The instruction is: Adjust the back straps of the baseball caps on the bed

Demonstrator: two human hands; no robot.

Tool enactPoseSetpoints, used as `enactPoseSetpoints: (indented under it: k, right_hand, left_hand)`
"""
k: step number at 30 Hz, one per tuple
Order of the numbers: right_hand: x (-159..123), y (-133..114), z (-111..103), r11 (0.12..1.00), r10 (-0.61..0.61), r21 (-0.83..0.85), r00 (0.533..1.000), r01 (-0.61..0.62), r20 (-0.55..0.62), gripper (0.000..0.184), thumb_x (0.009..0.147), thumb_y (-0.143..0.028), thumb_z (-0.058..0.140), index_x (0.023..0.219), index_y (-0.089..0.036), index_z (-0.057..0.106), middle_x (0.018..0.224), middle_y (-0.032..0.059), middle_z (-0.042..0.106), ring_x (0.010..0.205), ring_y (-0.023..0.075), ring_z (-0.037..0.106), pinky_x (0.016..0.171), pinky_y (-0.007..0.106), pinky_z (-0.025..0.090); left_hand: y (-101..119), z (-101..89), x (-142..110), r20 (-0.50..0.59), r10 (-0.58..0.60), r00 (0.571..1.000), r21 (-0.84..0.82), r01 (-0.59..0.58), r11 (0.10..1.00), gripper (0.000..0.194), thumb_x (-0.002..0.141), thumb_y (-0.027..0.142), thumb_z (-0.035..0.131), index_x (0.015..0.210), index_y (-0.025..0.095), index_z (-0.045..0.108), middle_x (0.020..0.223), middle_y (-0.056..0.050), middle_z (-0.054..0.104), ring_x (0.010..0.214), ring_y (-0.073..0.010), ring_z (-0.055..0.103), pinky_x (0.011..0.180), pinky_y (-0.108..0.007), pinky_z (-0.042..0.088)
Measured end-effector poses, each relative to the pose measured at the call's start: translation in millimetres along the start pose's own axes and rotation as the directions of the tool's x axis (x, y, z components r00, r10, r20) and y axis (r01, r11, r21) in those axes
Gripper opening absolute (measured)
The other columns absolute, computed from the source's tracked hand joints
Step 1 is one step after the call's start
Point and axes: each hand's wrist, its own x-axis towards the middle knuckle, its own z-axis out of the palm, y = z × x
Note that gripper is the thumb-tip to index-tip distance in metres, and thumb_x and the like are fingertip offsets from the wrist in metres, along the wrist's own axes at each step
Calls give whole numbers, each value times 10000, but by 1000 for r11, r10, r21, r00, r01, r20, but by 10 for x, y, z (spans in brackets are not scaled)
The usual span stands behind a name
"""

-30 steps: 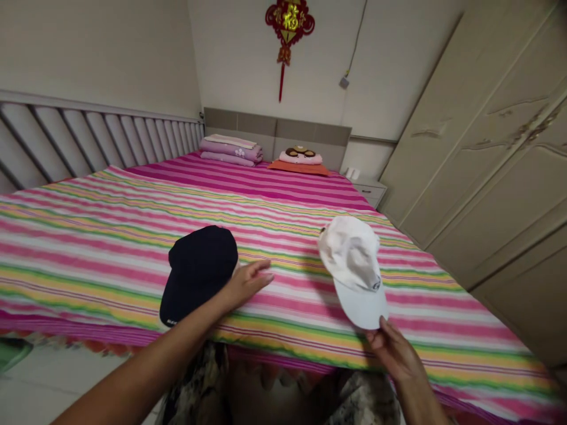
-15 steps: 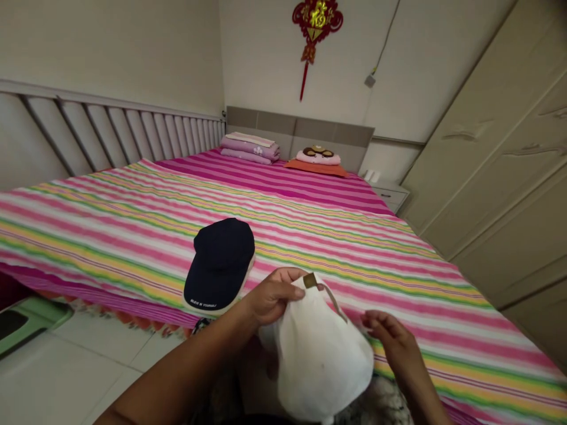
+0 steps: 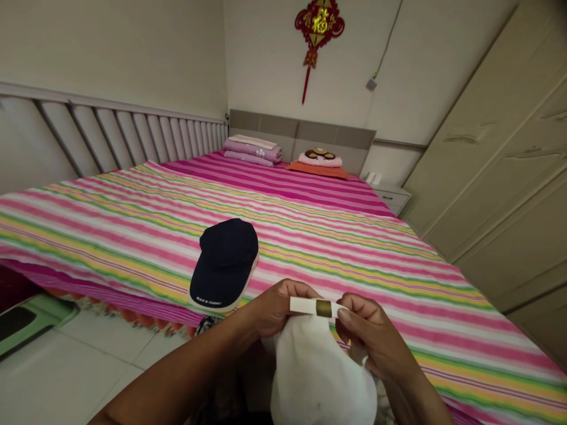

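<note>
The left hand (image 3: 277, 307) pinches the white cap (image 3: 323, 378) beside its buckle (image 3: 323, 308), and the right hand (image 3: 372, 330) grips the strap end, the cap hanging below near the bed's edge; keep the strap (image 3: 303, 305) flat and pull evenly, steadying the buckle so it doesn't twist
</note>
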Motion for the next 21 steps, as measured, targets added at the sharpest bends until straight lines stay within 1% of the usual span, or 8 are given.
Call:
enactPoseSetpoints:
  k: [4,7,10,14,16,18,19,21]
  right_hand:
    - [25,9,30,998,-42,39,998,44,-48,323,670,-333,669,522,-160,440,416,-67,380,385,44,258,384,185,186]
    - [77,-21,76,986,-89,133,991,102,-103,301,687,-302,654,517,-169,444,368,-86,329,358,46,262,393,188,242]
    - [197,-69,103,951,-93,275,980,139,-175,294,692,-308,652,540,-180,436,395,-92,327,356,50,297,423,199,327]
    - [449,-125,122,914,-99,364,970,177,-224,275,671,-360,671,582,-184,479,509,-60,464,472,87,475,488,220,417]
    - [584,-121,166,926,-94,349,983,143,-156,240,677,-382,664,636,-185,534,594,-34,551,560,111,544,503,215,429]
    - [703,-82,252,943,-34,331,999,32,0,255,677,-421,654,742,-185,584,687,-3,613,594,123,567,503,212,429]
    - [755,-51,311,948,12,314,995,-42,95,292,666,-426,662,810,-181,597,722,13,632,599,125,571,512,215,434]
    - [849,25,444,951,86,265,961,-157,263,359,632,-385,701,893,-160,602,748,36,656,596,128,576,540,224,442]
  left_hand:
    - [-17,-28,-6,-26,55,998,26,-54,998,230,448,252,760,547,102,616,463,-4,560,365,-60,448,388,-178,313]
    - [43,-87,-60,-41,112,993,31,-111,993,263,491,287,749,539,109,562,450,16,515,358,-43,406,376,-166,283]
    - [238,-142,-189,-99,193,976,-2,-194,981,246,552,264,714,539,119,515,445,33,475,361,-32,376,373,-155,275]
    - [594,-237,-409,-163,337,927,-27,-346,938,196,586,188,676,541,119,498,457,40,462,385,-29,399,383,-136,305]
    - [742,-303,-494,-206,390,898,-28,-404,914,158,596,170,667,582,122,517,479,41,482,401,-36,437,407,-138,348]
    - [862,-377,-550,-272,412,870,-46,-439,897,106,625,172,643,649,134,547,506,37,520,425,-63,490,449,-168,408]
    - [917,-418,-568,-305,401,864,-67,-439,896,90,648,192,622,687,138,562,531,26,550,453,-87,525,485,-202,443]
    - [1030,-507,-586,-352,314,882,-117,-375,920,139,699,258,571,741,126,583,587,-16,605,530,-151,585,573,-291,492]
